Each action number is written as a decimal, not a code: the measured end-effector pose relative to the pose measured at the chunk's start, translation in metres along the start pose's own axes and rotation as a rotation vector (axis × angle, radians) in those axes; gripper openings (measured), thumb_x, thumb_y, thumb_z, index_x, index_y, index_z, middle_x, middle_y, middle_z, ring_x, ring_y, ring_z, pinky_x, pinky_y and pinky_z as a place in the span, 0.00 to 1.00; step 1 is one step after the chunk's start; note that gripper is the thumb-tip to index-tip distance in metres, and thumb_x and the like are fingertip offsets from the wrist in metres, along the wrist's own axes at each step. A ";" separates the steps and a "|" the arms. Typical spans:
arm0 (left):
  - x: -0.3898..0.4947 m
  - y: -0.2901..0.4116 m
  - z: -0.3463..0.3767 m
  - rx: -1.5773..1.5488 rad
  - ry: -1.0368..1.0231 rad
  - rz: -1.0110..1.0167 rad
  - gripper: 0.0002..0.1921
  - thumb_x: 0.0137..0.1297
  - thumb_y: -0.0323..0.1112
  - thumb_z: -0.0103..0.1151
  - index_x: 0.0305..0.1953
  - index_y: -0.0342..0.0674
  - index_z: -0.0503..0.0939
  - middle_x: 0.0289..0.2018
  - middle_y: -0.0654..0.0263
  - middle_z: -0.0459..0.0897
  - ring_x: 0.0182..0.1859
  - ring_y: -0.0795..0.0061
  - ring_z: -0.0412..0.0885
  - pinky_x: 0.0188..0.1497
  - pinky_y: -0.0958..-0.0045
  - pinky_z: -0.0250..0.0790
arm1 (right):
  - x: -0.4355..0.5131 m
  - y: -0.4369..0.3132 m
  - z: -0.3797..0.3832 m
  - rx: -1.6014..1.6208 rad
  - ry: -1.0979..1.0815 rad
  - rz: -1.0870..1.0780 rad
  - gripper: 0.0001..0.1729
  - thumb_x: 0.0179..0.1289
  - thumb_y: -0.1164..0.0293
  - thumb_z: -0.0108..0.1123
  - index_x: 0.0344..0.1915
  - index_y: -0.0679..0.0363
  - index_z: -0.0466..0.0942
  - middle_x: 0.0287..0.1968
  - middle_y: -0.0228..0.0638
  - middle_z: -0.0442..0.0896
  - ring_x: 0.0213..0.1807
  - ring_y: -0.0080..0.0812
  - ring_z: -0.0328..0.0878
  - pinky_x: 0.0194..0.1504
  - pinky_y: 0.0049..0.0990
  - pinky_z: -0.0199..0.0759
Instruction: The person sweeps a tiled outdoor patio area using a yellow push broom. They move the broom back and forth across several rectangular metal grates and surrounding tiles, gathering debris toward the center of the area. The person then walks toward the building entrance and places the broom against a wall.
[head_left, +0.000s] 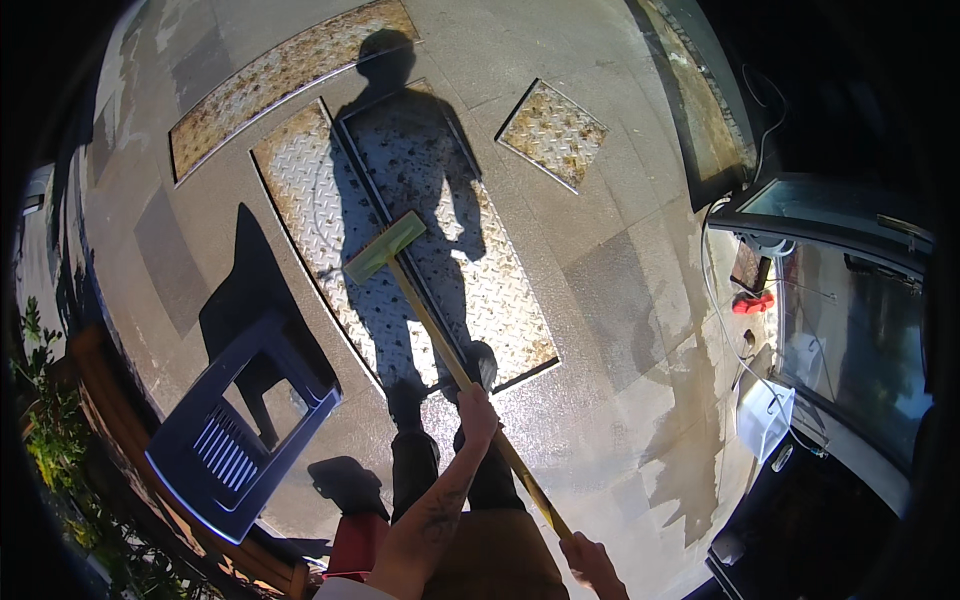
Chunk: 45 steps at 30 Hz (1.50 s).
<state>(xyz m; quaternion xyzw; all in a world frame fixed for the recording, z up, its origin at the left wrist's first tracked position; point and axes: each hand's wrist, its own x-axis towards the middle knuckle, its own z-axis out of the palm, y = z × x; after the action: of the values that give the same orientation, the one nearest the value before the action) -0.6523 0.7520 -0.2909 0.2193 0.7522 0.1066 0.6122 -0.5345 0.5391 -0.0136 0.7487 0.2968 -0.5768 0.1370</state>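
A long-handled push broom (386, 246) with a pale green head rests on a rusty diamond-plate metal cover (506, 289) set in the wet pavement. My left hand (478, 414) grips its yellow handle (435, 334) partway up, just in front of my legs. Lower in the picture, my right hand (589, 561) is closed around the handle's upper end. The cover has two panels with a dark seam between them, and the broom head lies across that seam. My shadow falls over both panels.
A dark plastic chair (176, 457) stands at left beside a wooden planter (120, 420) with plants. Something red (356, 544) is by my left leg. At right are a glass door (847, 330), a loose cable (709, 262) and a white bucket (763, 420). More diamond-plate covers (555, 135) lie ahead.
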 end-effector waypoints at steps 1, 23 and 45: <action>-0.028 -0.008 0.010 -0.062 -0.077 -0.088 0.19 0.77 0.47 0.42 0.40 0.33 0.61 0.18 0.58 0.74 0.14 0.64 0.78 0.13 0.64 0.71 | -0.027 0.026 0.009 0.017 0.004 0.004 0.16 0.72 0.58 0.53 0.35 0.60 0.70 0.22 0.50 0.74 0.30 0.56 0.78 0.28 0.47 0.69; 0.175 0.199 0.103 -0.008 -0.263 0.052 0.23 0.77 0.50 0.39 0.30 0.36 0.67 0.17 0.60 0.71 0.16 0.65 0.74 0.19 0.57 0.73 | 0.142 -0.129 -0.118 0.314 0.192 -0.042 0.30 0.76 0.47 0.43 0.40 0.67 0.74 0.34 0.57 0.82 0.40 0.62 0.81 0.42 0.50 0.72; 0.050 0.070 0.017 -0.176 -0.260 0.243 0.24 0.74 0.41 0.48 0.66 0.42 0.58 0.24 0.58 0.78 0.21 0.69 0.77 0.22 0.66 0.71 | 0.091 -0.076 0.028 0.520 0.126 0.065 0.22 0.74 0.54 0.50 0.37 0.64 0.74 0.22 0.47 0.76 0.24 0.32 0.73 0.28 0.38 0.65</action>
<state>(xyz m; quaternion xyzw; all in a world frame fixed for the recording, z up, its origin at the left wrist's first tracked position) -0.6301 0.8344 -0.3083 0.2662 0.6227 0.2157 0.7035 -0.5881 0.6092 -0.0971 0.8023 0.1226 -0.5811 -0.0601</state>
